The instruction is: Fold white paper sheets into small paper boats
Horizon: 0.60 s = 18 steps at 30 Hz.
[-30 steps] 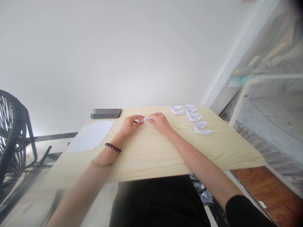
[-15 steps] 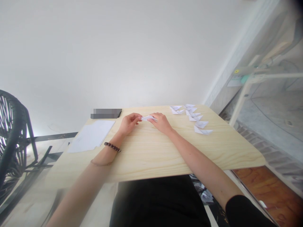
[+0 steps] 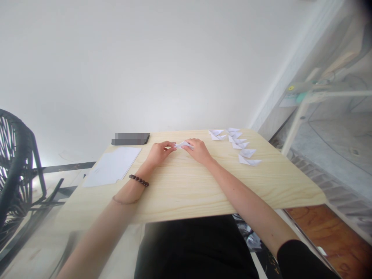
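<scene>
A small piece of folded white paper (image 3: 181, 145) is held between my two hands, just above the far middle part of the table. My left hand (image 3: 159, 152) pinches its left end between thumb and fingertips. At the other end, my right hand (image 3: 198, 150) grips the paper, the thumb in front and the fingers behind. Part of the paper is hidden by the right hand. To the right lie several folded white paper boats (image 3: 240, 143), some touching or overlapping one another.
A stack of white paper sheets (image 3: 112, 166) lies at the table's left side. Behind it rests a dark flat object (image 3: 130, 139), partly blurred out. The pale wooden table (image 3: 186, 193) meets a white wall. A black woven chair (image 3: 17, 155) stands at left, a white metal frame (image 3: 299, 116) at right.
The left hand's fingers have straightened and shifted their pinch slightly on the paper's left end. The right hand stays almost in place, still holding the paper.
</scene>
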Tool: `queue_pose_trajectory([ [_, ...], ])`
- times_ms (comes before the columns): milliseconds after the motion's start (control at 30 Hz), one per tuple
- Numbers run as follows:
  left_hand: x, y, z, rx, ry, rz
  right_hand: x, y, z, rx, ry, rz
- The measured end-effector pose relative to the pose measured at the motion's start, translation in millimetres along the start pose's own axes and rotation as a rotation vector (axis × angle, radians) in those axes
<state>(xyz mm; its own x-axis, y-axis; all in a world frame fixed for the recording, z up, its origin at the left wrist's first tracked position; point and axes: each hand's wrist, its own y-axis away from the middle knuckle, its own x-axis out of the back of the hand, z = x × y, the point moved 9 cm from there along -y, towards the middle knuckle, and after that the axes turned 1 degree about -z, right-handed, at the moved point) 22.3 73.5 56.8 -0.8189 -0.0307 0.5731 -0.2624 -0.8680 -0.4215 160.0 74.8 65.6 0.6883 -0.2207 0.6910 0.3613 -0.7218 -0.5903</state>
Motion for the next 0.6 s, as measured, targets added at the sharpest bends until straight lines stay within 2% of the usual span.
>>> queue_pose_trajectory([
  [200, 2.7, 0.0, 0.1, 0.014, -0.064, -0.005, -1.2, -0.2, -3.8, 0.025, -0.016, -0.025],
  [600, 3.5, -1.2, -6.2, 0.021, 0.195, 0.021, -3.3, -1.1, -0.3, -0.006, -0.061, -0.039],
])
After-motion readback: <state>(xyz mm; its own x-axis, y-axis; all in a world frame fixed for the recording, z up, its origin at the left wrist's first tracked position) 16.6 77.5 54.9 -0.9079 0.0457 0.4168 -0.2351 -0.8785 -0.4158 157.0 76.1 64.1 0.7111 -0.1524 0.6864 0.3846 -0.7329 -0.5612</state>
